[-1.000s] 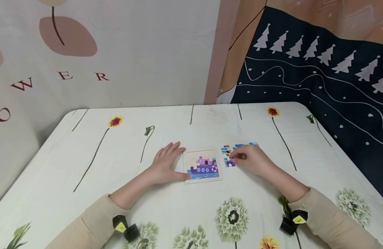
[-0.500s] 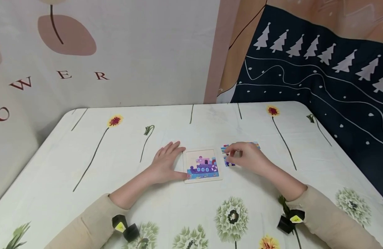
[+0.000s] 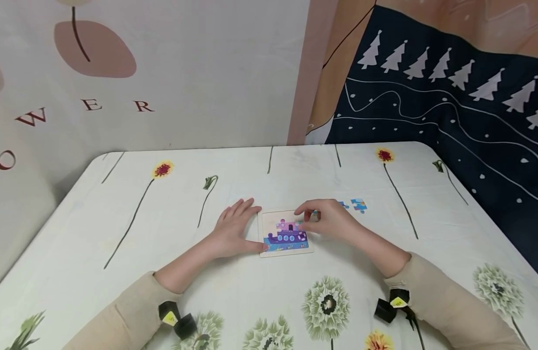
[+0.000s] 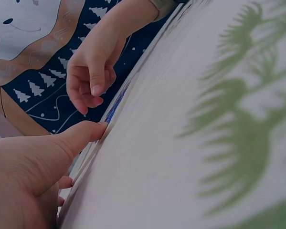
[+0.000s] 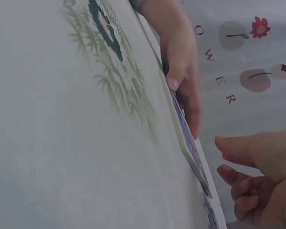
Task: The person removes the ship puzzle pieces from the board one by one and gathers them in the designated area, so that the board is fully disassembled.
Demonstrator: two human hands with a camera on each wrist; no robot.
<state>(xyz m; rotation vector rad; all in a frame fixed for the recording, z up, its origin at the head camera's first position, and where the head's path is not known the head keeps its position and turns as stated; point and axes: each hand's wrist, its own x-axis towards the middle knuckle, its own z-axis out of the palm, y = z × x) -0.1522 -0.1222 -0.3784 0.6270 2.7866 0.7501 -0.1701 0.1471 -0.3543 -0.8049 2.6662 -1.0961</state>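
A square wooden puzzle board (image 3: 269, 218) lies on the table, with a purple ship picture assembled over its lower part and bare wood above. My left hand (image 3: 231, 233) lies along the board's left side with fingers spread; its thumb (image 4: 88, 133) rests on the near-left corner. Over the board's right edge hovers my right hand (image 3: 332, 218), thumb and index finger apart. In the right wrist view no piece shows between these fingertips. Loose blue puzzle pieces (image 3: 359, 205) lie right of the board, some partly hidden behind the right hand.
A white flower-print cloth (image 3: 172, 194) covers the table. Behind stand a pale printed wall hanging (image 3: 216, 78) and a dark blue one with white trees (image 3: 452, 112). Each sleeve carries a small black device, one near the left cuff (image 3: 169, 312).
My right hand has moved left from the loose pieces to above the board's right edge, and its thumb and index finger have spread. My left hand stays at the board's left side.
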